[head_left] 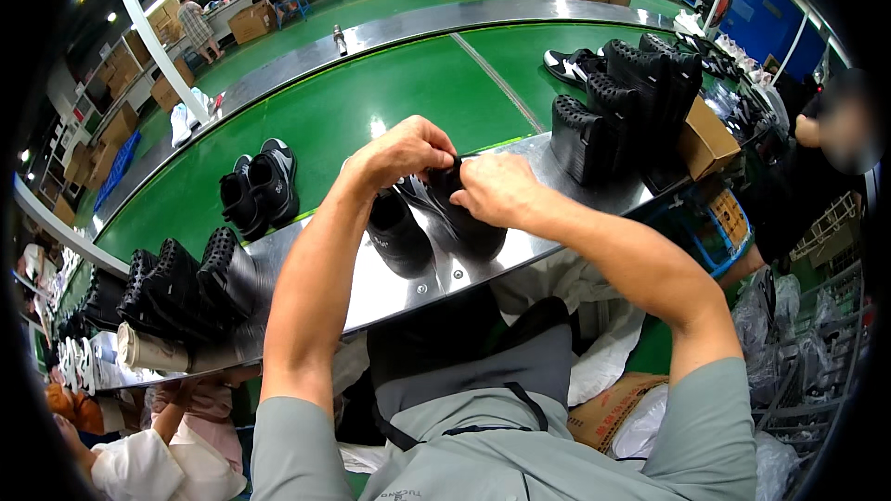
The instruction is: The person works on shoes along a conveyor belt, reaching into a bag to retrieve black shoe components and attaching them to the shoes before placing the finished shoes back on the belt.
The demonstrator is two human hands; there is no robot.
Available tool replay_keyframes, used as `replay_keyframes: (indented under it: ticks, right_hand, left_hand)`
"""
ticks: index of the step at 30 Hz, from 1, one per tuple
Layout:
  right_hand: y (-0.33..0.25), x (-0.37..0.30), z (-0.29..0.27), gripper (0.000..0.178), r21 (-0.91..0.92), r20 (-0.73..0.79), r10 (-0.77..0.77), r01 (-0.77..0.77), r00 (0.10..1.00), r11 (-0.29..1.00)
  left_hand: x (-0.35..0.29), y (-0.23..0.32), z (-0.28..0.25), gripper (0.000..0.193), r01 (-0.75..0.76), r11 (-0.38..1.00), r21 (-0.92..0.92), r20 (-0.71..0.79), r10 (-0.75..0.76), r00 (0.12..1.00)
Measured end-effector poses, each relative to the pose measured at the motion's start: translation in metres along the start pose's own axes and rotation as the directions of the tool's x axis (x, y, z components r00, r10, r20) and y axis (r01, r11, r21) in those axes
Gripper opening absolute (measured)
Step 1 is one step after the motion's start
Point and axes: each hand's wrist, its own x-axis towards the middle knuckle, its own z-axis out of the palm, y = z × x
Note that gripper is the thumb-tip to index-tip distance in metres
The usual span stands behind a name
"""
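Note:
Two black shoes stand side by side on the metal ledge in front of me. My left hand (408, 154) pinches the upper part of the right-hand shoe (471, 230) near its opening. Close beside it, my right hand (499, 189) grips the same part, its fingers curled in. The exact bit between my fingertips is mostly covered. Just left of it, the other black shoe (401, 239) rests untouched, its heel toward me.
A black-and-grey pair (271, 187) sits on the green conveyor belt (399, 83). Black shoes stand on end at left (227, 269) and right (640, 83), studded soles showing. A paper cup (148, 350) is by the left stack, a cardboard box (708, 137) at right. Other people flank me.

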Motion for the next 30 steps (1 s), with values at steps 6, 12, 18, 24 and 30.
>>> replay_keyframes:
  ticks: [6,12,18,24,30]
  right_hand:
    - [0.006,-0.002,0.025,0.038,0.125,-0.059,0.13,-0.122,0.99,0.985]
    - [0.011,0.007,0.018,0.035,0.188,-0.004,0.024,-0.023,1.0,0.982]
    - [0.026,0.026,0.033,0.037,0.446,-0.063,0.046,-0.013,0.997,0.895]
    - [0.067,0.014,0.07,0.076,0.726,-0.141,0.199,-0.035,0.97,0.687]
    - [0.031,0.043,0.054,0.03,0.344,-0.091,0.279,-0.232,0.956,0.91]
  left_hand:
    - [-0.003,0.01,0.07,0.046,0.136,0.896,0.422,-0.619,0.175,0.766]
    - [-0.003,-0.019,0.081,0.025,0.125,0.875,0.468,-0.668,0.258,0.698]
    - [-0.009,-0.024,0.065,0.055,-0.025,0.936,0.35,-0.536,0.223,0.814]
    - [-0.019,-0.004,0.081,0.104,0.216,0.963,0.163,-0.513,-0.104,0.852]
    - [0.011,-0.015,0.061,0.048,0.564,0.826,-0.021,-0.449,-0.511,0.733]
